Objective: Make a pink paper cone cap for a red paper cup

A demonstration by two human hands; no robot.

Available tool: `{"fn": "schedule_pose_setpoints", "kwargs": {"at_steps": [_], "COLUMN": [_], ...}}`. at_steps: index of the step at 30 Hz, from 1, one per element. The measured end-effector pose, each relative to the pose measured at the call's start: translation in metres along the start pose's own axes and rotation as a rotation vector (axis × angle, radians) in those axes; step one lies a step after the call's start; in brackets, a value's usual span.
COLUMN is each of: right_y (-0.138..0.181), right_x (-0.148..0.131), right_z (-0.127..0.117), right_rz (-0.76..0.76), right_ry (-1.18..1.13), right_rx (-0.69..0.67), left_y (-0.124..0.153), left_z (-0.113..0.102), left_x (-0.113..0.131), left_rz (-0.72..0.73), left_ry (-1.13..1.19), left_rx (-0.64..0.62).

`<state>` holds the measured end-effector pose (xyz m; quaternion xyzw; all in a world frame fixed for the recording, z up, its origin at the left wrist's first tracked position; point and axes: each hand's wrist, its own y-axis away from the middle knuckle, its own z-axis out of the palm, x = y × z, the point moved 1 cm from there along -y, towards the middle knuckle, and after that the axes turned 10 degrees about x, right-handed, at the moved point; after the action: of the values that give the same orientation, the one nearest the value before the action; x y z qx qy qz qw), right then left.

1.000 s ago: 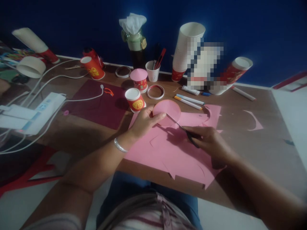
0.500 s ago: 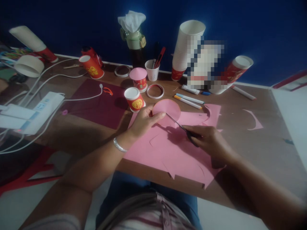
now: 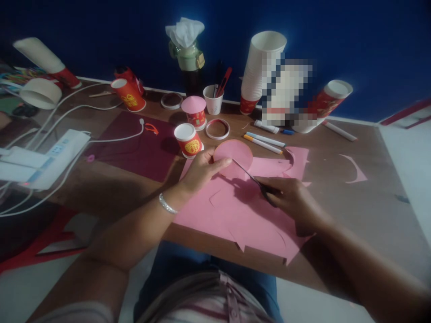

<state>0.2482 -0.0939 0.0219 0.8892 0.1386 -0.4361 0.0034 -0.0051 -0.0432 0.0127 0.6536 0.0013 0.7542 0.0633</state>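
Note:
My left hand (image 3: 202,169) pinches a round pink paper disc (image 3: 237,150) at its left edge, thumb on top. Closed around the dark handles of a pair of scissors (image 3: 248,174) is my right hand (image 3: 289,197). The blades lie across the disc from its lower right edge, their tips close to its centre and my left thumb. Below both hands a large pink paper sheet (image 3: 215,215) with ragged cut edges lies on the table. Just beyond my left hand stands a red paper cup (image 3: 188,140) with a yellow emblem, turned upside down.
Behind are a red cup with a pink cone top (image 3: 193,112), a tape roll (image 3: 217,129), markers (image 3: 264,140) and a tall stack of paper cups (image 3: 261,67). Pink scraps (image 3: 355,170) lie right. A white power strip (image 3: 55,157) with cables sits left, beside a dark red sheet (image 3: 134,148).
Almost nothing differs. The view has shifted very slightly; both hands, the disc and the scissors keep nearly the same positions.

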Motion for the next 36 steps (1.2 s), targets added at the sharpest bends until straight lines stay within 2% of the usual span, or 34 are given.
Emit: {"fn": "schedule_pose_setpoints", "kwargs": {"at_steps": [8,16,19,22,25,29,32,36], "right_y": [-0.001,0.0,0.0,0.0,0.0,0.003,0.008,0.017], "right_x": [0.003,0.0,0.003,0.01,0.016,0.025,0.038,0.055], "right_z": [0.001,-0.001,-0.002,-0.005,-0.017,-0.048,-0.071,-0.088], "right_rz": [-0.032,-0.003,-0.054,-0.069,-0.045,-0.036,-0.011,0.045], "right_ry": [0.025,0.031,0.11,0.264,0.488,0.839,0.976,0.931], "right_rx": [0.003,-0.029,-0.015,0.067,0.184,0.222,0.147,0.046], "left_y": [-0.001,-0.001,-0.001,-0.001,-0.002,-0.003,-0.001,0.001], "left_z": [0.0,-0.001,-0.002,-0.002,-0.002,-0.001,-0.001,0.0], "left_x": [-0.002,-0.003,-0.003,-0.002,-0.002,-0.001,0.0,0.0], "left_rz": [-0.018,-0.034,-0.046,-0.061,-0.052,-0.057,-0.069,-0.086], "left_ry": [0.026,0.017,0.019,0.054,0.12,0.187,0.199,0.181], "left_rx": [-0.004,-0.002,0.027,0.035,0.022,-0.003,-0.013,-0.011]}}
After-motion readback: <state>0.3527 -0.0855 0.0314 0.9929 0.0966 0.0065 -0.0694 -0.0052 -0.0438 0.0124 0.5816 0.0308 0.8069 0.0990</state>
